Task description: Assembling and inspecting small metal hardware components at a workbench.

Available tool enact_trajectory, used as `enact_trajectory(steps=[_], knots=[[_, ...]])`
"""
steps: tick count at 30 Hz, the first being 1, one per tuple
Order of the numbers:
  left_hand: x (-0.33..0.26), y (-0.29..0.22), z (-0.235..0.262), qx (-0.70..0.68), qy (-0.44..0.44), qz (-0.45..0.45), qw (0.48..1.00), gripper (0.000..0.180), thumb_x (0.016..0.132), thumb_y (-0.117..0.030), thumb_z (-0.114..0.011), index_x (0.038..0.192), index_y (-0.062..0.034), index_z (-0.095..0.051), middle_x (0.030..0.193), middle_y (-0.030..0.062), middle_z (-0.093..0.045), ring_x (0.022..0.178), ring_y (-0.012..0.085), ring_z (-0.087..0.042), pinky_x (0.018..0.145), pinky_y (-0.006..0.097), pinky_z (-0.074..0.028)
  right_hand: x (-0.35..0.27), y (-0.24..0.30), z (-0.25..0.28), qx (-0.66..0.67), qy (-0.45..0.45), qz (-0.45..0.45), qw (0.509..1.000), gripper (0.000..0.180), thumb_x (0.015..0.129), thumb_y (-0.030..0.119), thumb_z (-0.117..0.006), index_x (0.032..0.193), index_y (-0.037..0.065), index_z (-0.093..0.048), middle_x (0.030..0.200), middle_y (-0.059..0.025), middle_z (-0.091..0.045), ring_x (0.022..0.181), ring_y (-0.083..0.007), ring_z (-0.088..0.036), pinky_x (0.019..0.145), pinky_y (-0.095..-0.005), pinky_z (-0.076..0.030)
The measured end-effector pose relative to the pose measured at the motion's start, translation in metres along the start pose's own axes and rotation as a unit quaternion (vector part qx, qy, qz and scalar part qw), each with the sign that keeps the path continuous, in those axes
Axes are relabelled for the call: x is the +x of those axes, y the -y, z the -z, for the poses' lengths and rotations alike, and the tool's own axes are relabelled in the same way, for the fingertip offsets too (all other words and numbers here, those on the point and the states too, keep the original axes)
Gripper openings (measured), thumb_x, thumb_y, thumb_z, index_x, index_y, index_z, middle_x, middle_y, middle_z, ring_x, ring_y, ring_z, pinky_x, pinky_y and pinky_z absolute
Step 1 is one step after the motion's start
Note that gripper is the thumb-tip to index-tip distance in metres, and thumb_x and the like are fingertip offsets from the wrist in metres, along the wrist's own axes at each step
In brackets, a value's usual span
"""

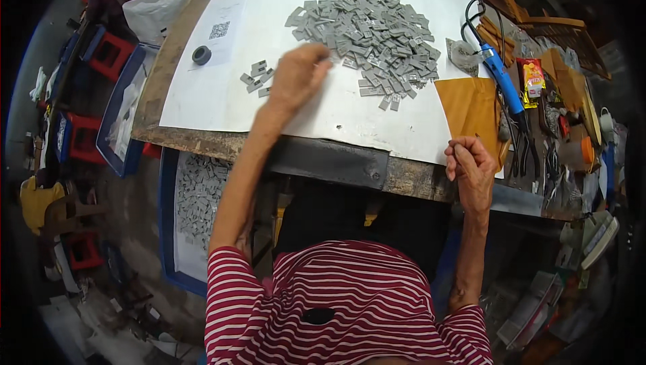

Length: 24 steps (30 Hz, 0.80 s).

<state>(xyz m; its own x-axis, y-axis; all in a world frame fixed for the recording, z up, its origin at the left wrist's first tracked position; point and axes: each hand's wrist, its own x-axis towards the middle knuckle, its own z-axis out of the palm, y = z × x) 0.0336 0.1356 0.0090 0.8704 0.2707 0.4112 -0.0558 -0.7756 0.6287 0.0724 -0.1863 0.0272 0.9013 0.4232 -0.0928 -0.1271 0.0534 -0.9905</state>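
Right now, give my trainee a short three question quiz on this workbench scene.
1. True or false: the left hand reaches the edge of the big pile of grey pieces.
2. Which lies right of that pile? A: blue-handled tool; B: black tape roll.
3. Fill in: the right hand sits closed by the table's near ____.

Key: 1 true; 2 A; 3 edge.

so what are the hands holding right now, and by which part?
Left hand reaches into the edge of the grey parts pile, fingers down on it; a grasp cannot be told. Right hand is curled into a fist at the table edge; any contents are hidden.
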Motion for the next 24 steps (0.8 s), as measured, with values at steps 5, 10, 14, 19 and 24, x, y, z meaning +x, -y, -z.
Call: enact_trajectory(steps=[5,10,14,19,24], knots=[[0.012,0.059,0.034,0.105,-0.044,0.017,0.993,0.018,0.074,-0.011,-0.058,0.087,0.0022,-0.061,0.078,0.0127,-0.06,0.065,0.0194,-0.056,0.063,0.029,-0.046,-0.009,0.004,0.004,0.005,0.0,-0.008,1.0,0.013,0.087,0.005,-0.05,0.091,-0.006,-0.054,0.077,-0.0081,-0.057,0.056,-0.0074,-0.049,0.048,-0.0197,-0.041],[0.018,0.093,0.041,0.176,-0.038,0.026,0.983,0.015,0.072,-0.01,-0.058,0.081,0.0021,-0.062,0.078,0.0159,-0.059,0.069,0.0266,-0.058,0.065,0.034,-0.046,-0.02,0.006,0.004,-0.01,-0.004,-0.021,1.0,0.012,0.086,0.005,-0.05,0.091,-0.006,-0.054,0.076,-0.0078,-0.057,0.056,-0.0072,-0.049,0.047,-0.0197,-0.041],[0.02,0.097,0.045,0.189,-0.01,0.055,0.98,0.015,0.072,-0.011,-0.06,0.08,0.001,-0.062,0.079,0.0178,-0.058,0.074,0.0297,-0.057,0.069,0.036,-0.045,-0.026,0.007,0.009,-0.016,-0.011,-0.026,0.999,0.011,0.086,0.004,-0.05,0.09,-0.005,-0.055,0.075,-0.0071,-0.057,0.055,-0.0069,-0.049,0.046,-0.0191,-0.041],[0.018,0.097,0.05,0.196,0.003,0.096,0.976,0.015,0.072,-0.011,-0.06,0.081,0.0003,-0.062,0.081,0.0178,-0.057,0.076,0.0315,-0.057,0.072,0.037,-0.045,-0.031,0.005,0.014,-0.024,0.006,-0.018,1.0,0.013,0.087,0.007,-0.051,0.091,-0.005,-0.055,0.076,-0.0071,-0.057,0.055,-0.0066,-0.05,0.045,-0.0186,-0.041],[0.018,0.091,0.046,0.246,0.024,0.08,0.966,0.015,0.072,-0.01,-0.059,0.084,-0.0012,-0.062,0.085,0.0167,-0.057,0.081,0.0313,-0.056,0.075,0.039,-0.045,-0.032,0.002,0.017,-0.02,0.003,-0.015,1.0,0.013,0.087,0.006,-0.05,0.091,-0.005,-0.055,0.076,-0.0073,-0.057,0.055,-0.0067,-0.05,0.044,-0.0186,-0.041]])
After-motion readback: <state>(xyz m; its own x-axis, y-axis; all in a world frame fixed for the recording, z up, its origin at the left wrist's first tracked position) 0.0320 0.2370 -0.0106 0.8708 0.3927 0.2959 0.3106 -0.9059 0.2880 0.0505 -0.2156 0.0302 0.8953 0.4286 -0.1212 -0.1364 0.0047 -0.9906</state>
